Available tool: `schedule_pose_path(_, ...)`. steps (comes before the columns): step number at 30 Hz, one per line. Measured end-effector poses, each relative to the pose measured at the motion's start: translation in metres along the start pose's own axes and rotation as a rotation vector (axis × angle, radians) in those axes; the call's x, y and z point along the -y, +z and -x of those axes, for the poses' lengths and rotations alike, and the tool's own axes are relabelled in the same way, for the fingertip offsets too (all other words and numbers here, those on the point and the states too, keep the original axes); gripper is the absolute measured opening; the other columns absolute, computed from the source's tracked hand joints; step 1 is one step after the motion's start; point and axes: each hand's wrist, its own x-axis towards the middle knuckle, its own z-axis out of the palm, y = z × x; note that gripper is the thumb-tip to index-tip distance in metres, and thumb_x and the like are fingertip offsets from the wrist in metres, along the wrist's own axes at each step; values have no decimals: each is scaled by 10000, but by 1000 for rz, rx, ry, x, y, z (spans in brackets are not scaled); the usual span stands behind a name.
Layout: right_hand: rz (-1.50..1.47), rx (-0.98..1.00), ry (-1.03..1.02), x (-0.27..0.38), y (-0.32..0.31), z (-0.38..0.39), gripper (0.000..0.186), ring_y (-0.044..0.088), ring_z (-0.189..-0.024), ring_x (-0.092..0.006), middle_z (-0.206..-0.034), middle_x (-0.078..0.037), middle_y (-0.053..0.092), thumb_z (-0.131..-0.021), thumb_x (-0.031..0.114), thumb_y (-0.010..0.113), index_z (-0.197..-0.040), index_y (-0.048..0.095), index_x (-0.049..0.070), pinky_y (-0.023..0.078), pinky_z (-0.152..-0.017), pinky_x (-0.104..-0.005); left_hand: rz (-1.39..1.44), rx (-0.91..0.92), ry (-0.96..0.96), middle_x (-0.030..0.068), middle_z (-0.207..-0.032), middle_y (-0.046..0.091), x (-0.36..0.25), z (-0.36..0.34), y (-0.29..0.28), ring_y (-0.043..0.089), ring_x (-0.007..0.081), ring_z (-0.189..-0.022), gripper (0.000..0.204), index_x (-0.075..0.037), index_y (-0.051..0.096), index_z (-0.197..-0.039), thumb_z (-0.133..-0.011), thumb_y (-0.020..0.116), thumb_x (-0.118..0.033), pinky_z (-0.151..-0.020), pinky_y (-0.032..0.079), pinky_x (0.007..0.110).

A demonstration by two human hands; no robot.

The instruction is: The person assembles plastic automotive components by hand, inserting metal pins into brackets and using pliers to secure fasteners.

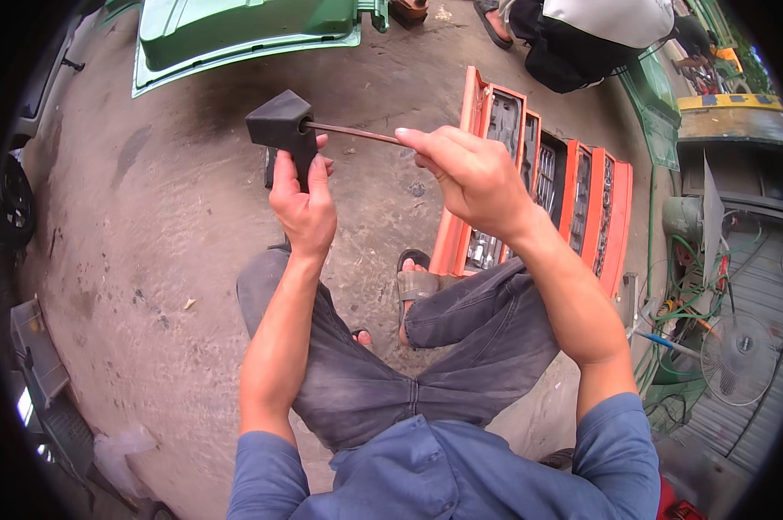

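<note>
My left hand (304,204) grips a black angular block (279,120) by its lower part, holding it up in front of me. A thin metal rod (357,133) runs sideways into a round hole in the block's right side. My right hand (471,173) pinches the rod's other end between thumb and fingers; whatever handle it may have is hidden in the fist. Beyond the right forearm, an orange-red cantilever toolbox (469,121) lies spread open on the floor, its trays filled with sockets and wrenches.
A green body panel (244,39) lies at the far left. Another person's foot (493,24) shows near a black and white bag-like item (574,43). At the right stand a fan (740,357) and tangled green hoses (686,303). My sandalled foot (415,286) is by the toolbox.
</note>
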Motion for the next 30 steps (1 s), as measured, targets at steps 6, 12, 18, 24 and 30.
schedule_pose_path(6, -422, -34, 273, 9, -7, -3, 251, 667, -680, -166, -811, -78, 697, -1004, 112, 594, -1219, 686, 21, 550, -633, -278, -253, -97, 251, 150, -997, 706, -7, -3, -8, 658, 270, -806, 252, 31, 616, -1199, -950, 583, 16, -747, 519, 349)
schedule_pose_path(12, -1100, 360, 755, -16, -16, 10, 368, 529, -624, -63, -731, 3, 606, -1059, 235, 554, -1279, 639, -47, 443, -584, -217, -413, -87, 533, 192, -907, 664, -20, -8, -8, 644, 375, -847, 373, 56, 611, -1205, -835, 596, 98, -724, 512, 426)
schedule_pose_path(18, -1131, 498, 748, -31, -4, 14, 291, 587, -661, -85, -761, -31, 650, -1017, 165, 612, -1183, 666, -68, 479, -616, -235, -476, -76, 722, 186, -904, 660, -24, -16, -14, 661, 375, -864, 351, 67, 638, -1086, -747, 609, 152, -734, 533, 426)
schedule_pose_path(24, -709, 297, 694, -15, 3, 6, 109, 694, -785, -122, -871, -74, 726, -918, 3, 704, -1010, 682, -51, 575, -706, -277, -565, -88, 724, 176, -942, 683, -32, -12, -17, 663, 352, -879, 393, 69, 626, -1150, -757, 615, 85, -739, 541, 425)
schedule_pose_path(30, -346, 261, 649, -20, 18, 9, 97, 667, -724, -90, -750, -56, 710, -879, 13, 735, -917, 671, -48, 529, -673, -261, -846, -23, 621, 155, -1136, 704, -34, -8, -4, 660, 280, -929, 549, 63, 572, -1342, -802, 598, -32, -772, 539, 381)
